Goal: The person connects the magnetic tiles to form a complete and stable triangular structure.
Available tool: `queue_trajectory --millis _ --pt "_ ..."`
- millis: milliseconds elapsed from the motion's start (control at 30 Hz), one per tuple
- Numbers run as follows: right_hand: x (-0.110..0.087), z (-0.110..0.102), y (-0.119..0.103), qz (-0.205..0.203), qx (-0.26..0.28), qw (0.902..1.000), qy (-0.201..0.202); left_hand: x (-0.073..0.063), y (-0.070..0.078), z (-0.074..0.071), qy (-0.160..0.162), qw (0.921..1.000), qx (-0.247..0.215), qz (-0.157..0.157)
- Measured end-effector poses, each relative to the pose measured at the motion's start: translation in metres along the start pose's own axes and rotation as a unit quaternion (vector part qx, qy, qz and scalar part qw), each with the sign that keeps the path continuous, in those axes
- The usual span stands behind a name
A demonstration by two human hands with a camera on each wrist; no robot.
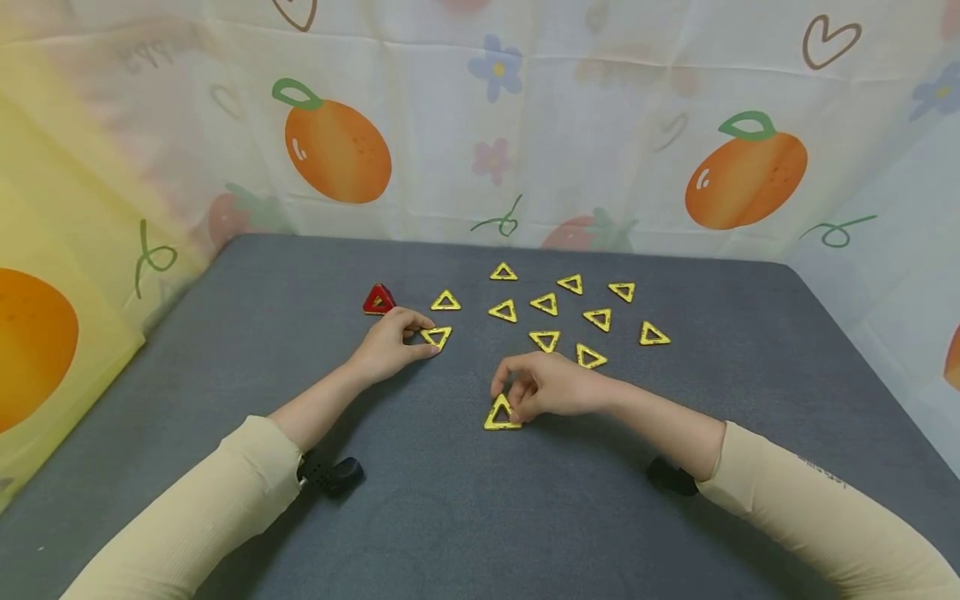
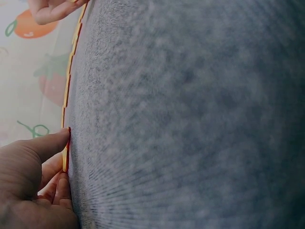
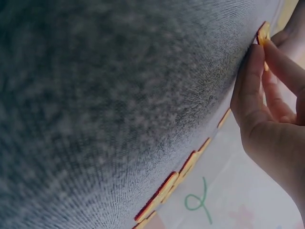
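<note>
My left hand [image 1: 386, 346] touches a yellow triangular frame tile [image 1: 446, 337], thumb at its lower corner and fingers at its upper left. In the left wrist view, this tile [image 2: 66, 155] shows a red edge between thumb and fingertips. Nearer the front, my right hand [image 1: 558, 385] pinches another yellow triangular tile [image 1: 501, 426] by its right side. The right wrist view has that tile [image 3: 263, 32] tilted between thumb and forefinger. Just beyond the left hand is a red triangular piece [image 1: 372, 303], with some yellow showing in its middle and along its bottom edge.
Several yellow triangular tiles, such as one at the right [image 1: 655, 340] and one at the back [image 1: 503, 277], lie scattered across the far middle of the grey table [image 1: 420, 533]. A fruit-patterned cloth [image 1: 555, 158] hangs behind. Black devices [image 1: 330, 475] sit under the wrists.
</note>
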State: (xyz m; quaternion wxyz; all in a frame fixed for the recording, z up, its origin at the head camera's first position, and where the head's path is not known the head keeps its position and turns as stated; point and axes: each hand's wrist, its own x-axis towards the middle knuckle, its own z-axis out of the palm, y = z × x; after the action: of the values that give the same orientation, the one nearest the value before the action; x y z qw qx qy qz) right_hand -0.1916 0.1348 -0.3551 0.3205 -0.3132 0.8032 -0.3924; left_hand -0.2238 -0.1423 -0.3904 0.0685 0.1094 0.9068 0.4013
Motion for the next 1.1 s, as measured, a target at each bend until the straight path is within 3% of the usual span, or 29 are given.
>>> queue_trajectory --millis 467,733,1100 --pt "0.0019 0.0013 -0.002 0.02 -0.041 0.9986 0.024 -0.0001 -0.0003 -0.0016 0.003 1.0 0.003 0.002" --pt "-0.0025 -0.0002 -0.0026 0.039 -0.113 0.9914 0.053 0.0004 -0.001 0.0 -0.002 1.0 0.008 0.001" --pt "-0.0012 0.0021 -0.0008 -0.002 -0.149 0.9876 0.049 0.0004 0.0024 -0.0003 0.006 0.9998 0.012 -0.017"
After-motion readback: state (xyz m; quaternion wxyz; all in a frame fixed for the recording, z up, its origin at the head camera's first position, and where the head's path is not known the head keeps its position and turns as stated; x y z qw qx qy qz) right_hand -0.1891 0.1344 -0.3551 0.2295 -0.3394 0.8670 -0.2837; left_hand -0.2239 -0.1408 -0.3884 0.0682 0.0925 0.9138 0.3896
